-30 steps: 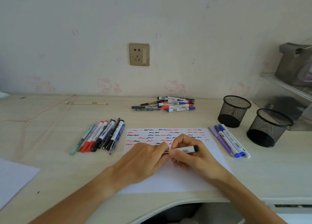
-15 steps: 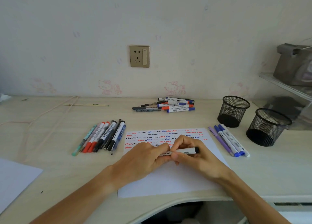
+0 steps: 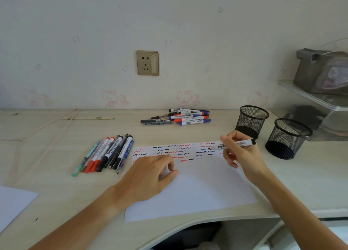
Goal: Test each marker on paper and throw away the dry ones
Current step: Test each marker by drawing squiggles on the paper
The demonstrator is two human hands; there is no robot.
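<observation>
Right hand (image 3: pixel 243 151) is up over the top right corner of the paper (image 3: pixel 197 189), fingers and thumb pinched round a black marker (image 3: pixel 233 144) that lies nearly level, tip pointing left and sitting just over the squiggles, back end toward the mesh cups. Looks uncapped, dark tip showing, but I can't tell if the tip actually touches the sheet. Left hand (image 3: pixel 150 176) rests on the left part of the paper, fingers loosely curled; can't make out whether there's a cap tucked in there, so no call on that. The paper has rows of red, black and blue squiggles (image 3: pixel 169 151) across its top and is blank lower down, lying at the front edge of the desk (image 3: pixel 56 183). Left of the sheet there's a row of markers (image 3: pixel 107 153) side by side, caps toward the near edge, red ones, black ones, a teal pen on the outside. Further back near the wall sits a loose pile of markers (image 3: pixel 180 118), blue and red caps mostly. Two black mesh cups (image 3: pixel 252 121) stand on the right, close together, the nearer one (image 3: pixel 288 138) just beyond the marker's back end. Another white sheet (image 3: pixel 13 204) pokes in at the lower left, and there's a wall socket (image 3: pixel 147 63) above the desk.
</observation>
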